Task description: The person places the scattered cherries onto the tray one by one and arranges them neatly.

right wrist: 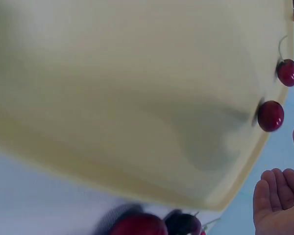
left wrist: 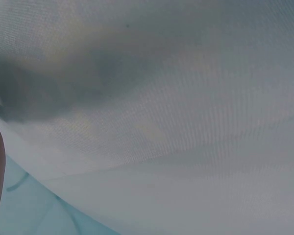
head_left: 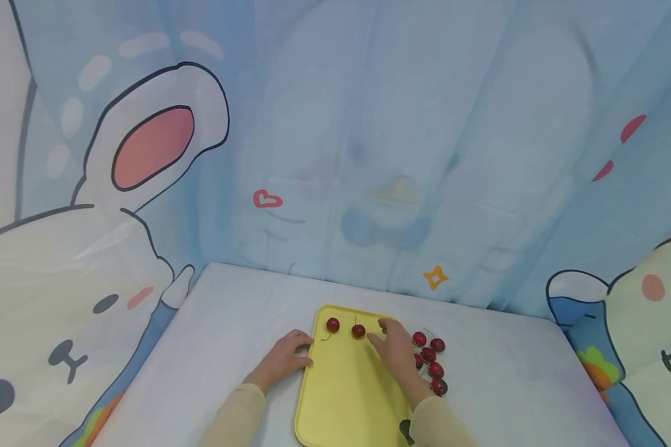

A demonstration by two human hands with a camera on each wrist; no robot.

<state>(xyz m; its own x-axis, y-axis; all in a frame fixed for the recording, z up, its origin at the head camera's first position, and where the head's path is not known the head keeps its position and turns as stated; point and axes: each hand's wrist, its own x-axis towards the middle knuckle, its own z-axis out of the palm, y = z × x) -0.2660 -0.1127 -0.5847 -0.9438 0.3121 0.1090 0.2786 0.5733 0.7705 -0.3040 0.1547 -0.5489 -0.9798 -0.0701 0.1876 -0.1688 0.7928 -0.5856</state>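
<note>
A yellow tray (head_left: 346,391) lies on the table with two dark red cherries near its far end. The left cherry (head_left: 332,325) has its stem curling toward me; the other cherry (head_left: 358,331) has its stem pointing away. At the tray's left rim my left hand (head_left: 282,360) touches the edge with its fingertips and thumb, which stand apart. Over the tray's far right part is my right hand (head_left: 394,351), thumb and fingers spread, with nothing between them. In the right wrist view its fingers (right wrist: 279,193) are gently bent and clear of the cherries.
Several more cherries (head_left: 428,355) lie in a group on the white table (head_left: 509,379), just right of the tray. A dark oval shape (head_left: 405,428) shows beside my right sleeve. Behind the table hangs a blue printed curtain (head_left: 324,124).
</note>
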